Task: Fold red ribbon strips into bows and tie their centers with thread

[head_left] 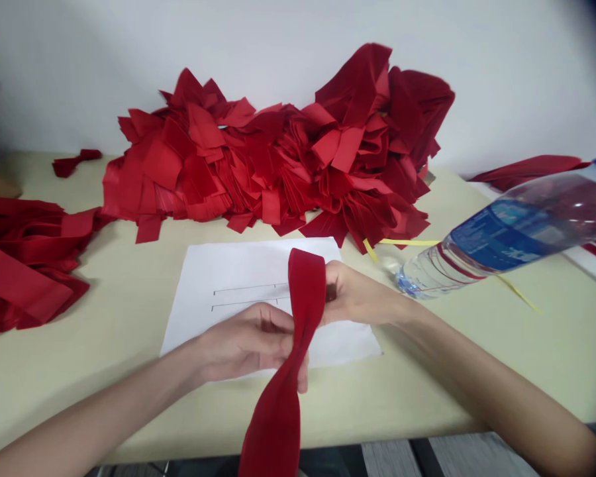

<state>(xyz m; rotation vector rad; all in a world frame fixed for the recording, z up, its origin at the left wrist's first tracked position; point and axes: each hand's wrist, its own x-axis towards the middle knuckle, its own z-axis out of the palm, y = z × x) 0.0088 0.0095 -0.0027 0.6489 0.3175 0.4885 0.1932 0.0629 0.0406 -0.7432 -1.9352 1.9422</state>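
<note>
A red velvet ribbon (308,285) stands upright before me, pinched narrow at its middle; its lower end runs down past the table's front edge. My left hand (253,338) is closed on the ribbon at this gathered part, with some fingertips showing below and behind it. On the other side, my right hand (357,291) has its fingers curled in behind the ribbon's upper part, gripping its edge. The ribbon hides the right fingertips. Both hands are above a white sheet of paper (189,285) marked with two black ruled lines.
A large heap of red fabric strips (258,165) lies along the wall. Another pile (24,258) is at the left, near a small tied bow (77,161). At the right, a plastic bottle (506,232) with a blue label stands near a yellow strip (410,242).
</note>
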